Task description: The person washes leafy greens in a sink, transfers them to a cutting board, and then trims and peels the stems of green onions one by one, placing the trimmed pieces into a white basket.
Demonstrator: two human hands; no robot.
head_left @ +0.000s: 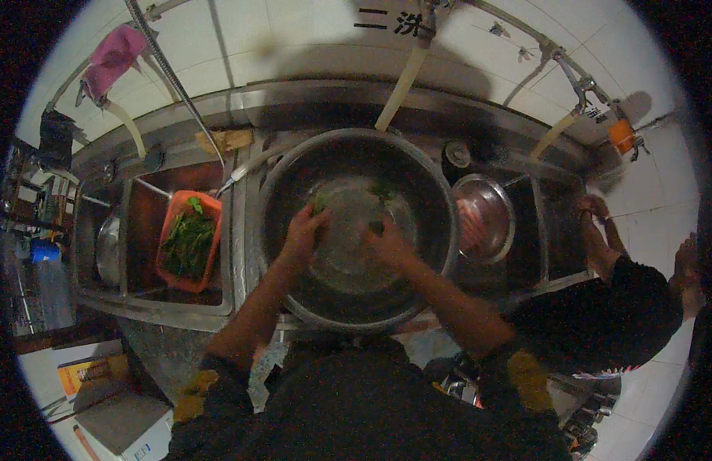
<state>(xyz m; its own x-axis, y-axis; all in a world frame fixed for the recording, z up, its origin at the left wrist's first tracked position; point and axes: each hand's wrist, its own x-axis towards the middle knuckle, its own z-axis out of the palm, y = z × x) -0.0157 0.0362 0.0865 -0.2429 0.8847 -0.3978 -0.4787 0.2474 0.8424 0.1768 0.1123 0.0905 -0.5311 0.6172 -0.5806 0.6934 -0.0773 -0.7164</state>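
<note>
A large round metal basin (356,326) holds water and stands in front of me across the middle of the sink. Both my hands reach down into it. My left hand (304,234) is curled at the left side, with a small bit of leafy greens (319,203) at its fingertips. Toward the right, my right hand (388,242) is smeared by motion, with a dark patch by its fingers that I cannot make out. Beyond it, another scrap of greens (383,190) shows in the water. The dim light hides the fingers' detail.
An orange basket (164,265) of leafy greens sits in the left sink compartment. A hose (252,163) runs to the basin's rim. At right stands a metal bowl (500,247) with pinkish contents. Another person's arm (602,250) reaches over the far right compartment. A pink cloth (114,58) hangs upper left.
</note>
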